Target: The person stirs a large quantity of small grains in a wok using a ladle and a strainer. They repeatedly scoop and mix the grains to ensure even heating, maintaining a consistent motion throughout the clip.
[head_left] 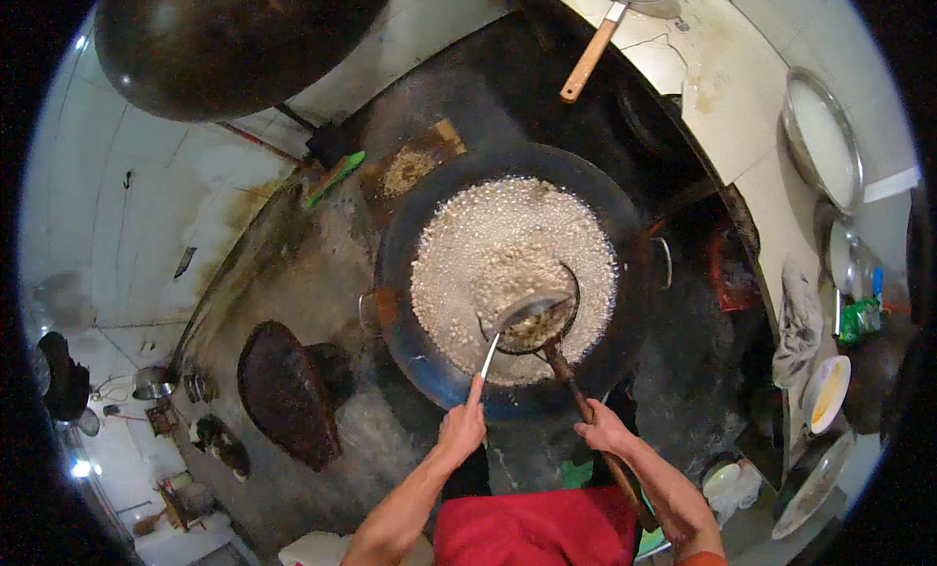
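In front of me a large dark wok (pixel 635 273) is filled with pale, bubbling liquid (pixel 505 207) with many small light pieces in it. My left hand (pixel 463 428) grips the orange handle of a slim metal utensil (pixel 488 361); its tip is at the near rim of a strainer. My right hand (pixel 606 427) holds the long wooden handle of that round dark-rimmed strainer (pixel 538 321). The strainer is tilted within the wok, with pale pieces at its far side. Its handle runs back beneath my right forearm. The utensil's working end is too unclear to name.
A wooden-handled mesh strainer (pixel 589 61) overhangs the tiled counter (pixel 725 127). A metal basin of white liquid (pixel 823 138), a grey cloth (pixel 798 324) and a bowl (pixel 827 394) line the right. A green-handled brush (pixel 335 178) lies left of the wok. A big dark dome (pixel 234 46) fills the upper left.
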{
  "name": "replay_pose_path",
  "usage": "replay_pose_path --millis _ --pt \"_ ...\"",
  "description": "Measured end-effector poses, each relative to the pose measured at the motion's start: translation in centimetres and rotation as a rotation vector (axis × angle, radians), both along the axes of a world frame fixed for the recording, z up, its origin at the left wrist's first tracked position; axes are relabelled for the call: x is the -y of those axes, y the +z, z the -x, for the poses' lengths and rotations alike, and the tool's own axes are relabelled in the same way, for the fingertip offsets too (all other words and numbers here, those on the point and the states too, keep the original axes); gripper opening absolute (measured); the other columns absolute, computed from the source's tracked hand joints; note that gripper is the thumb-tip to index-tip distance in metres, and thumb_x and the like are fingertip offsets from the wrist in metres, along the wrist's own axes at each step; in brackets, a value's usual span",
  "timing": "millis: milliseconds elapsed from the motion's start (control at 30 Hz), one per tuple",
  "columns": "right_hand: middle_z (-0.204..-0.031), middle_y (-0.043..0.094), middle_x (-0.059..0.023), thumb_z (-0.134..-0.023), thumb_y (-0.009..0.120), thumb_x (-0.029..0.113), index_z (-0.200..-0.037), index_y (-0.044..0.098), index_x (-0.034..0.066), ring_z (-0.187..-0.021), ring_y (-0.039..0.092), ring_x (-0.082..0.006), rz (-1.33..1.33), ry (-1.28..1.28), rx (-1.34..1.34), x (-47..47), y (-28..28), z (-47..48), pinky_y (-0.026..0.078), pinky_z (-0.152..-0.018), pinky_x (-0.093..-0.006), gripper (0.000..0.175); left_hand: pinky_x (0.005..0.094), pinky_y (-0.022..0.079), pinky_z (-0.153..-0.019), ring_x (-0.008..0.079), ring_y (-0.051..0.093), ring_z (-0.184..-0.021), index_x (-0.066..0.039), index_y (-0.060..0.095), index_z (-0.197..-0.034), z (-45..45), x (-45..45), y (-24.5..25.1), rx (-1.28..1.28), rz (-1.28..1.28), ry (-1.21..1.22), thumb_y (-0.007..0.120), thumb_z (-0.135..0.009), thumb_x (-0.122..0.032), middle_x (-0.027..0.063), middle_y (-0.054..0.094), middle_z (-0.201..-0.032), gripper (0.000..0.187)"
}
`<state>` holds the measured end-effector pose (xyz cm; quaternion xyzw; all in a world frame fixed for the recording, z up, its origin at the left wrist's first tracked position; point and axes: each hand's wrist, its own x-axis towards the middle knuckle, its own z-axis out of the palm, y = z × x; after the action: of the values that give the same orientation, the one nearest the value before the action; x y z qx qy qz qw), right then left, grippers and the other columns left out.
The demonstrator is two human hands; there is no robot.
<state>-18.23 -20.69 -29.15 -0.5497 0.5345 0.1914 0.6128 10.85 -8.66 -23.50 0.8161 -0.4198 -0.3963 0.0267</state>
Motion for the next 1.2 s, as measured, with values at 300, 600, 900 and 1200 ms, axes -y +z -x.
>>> replay_pose_path --millis 300,600,900,1200 --pt "-0.116 0.062 -0.0255 -0.082 0.066 0.021 -0.139 0.040 0.0051 -0.112 0.058 -0.0415 0.067 0.121 -0.044 1.1 3.0 0.2 0.045 -0.095 -0.0455 0.064 0.0550 0.047 -0.066 0.0465 0.062 -0.068 -0.016 0.022 -0.152 0.8 2.0 -0.2 -0.008 -0.070 0.065 0.047 -0.095 -0.015 0.0268 0.062 -0.071 0.063" --pt "-0.087 0.066 -0.0246 -0.079 0.064 0.012 -0.128 0.044 0.0088 -0.079 0.064 -0.0457 0.408 0.444 -0.321 3.7 1.4 3.6 0.051 -0.071 -0.0551 0.053 0.0505 0.049 -0.062 0.0484 0.063 -0.071 -0.010 0.017 -0.153 2.4 -3.9 0.4 0.067 0.128 0.545 0.049 -0.095 -0.016 0.0304 0.063 -0.076 0.067" --pt "-0.092 0.066 -0.0284 -0.081 0.057 0.012 -0.130 0.039 0.0032 -0.087 0.064 -0.0472 0.296 0.550 -0.300 3.8 2.5 1.2 0.051 -0.077 -0.0555 0.053 0.0327 0.039 -0.046 0.0133 0.036 -0.052 -0.024 -0.006 -0.156 7.1 -2.0 -2.9 -0.833 0.170 1.523 0.043 -0.100 -0.008 0.0013 0.038 -0.071 0.076" --pt "-0.123 0.057 -0.0267 -0.081 0.066 0.026 -0.136 0.041 0.0005 -0.118 0.053 -0.0422 0.050 0.217 -0.024 1.3 0.2 2.4 0.043 -0.097 -0.0456 0.065 0.0480 0.049 -0.067 0.0428 0.063 -0.077 -0.010 0.013 -0.154 7.3 -2.9 -0.1 -0.063 0.138 0.359 0.048 -0.096 -0.012 0.0277 0.063 -0.094 0.068"
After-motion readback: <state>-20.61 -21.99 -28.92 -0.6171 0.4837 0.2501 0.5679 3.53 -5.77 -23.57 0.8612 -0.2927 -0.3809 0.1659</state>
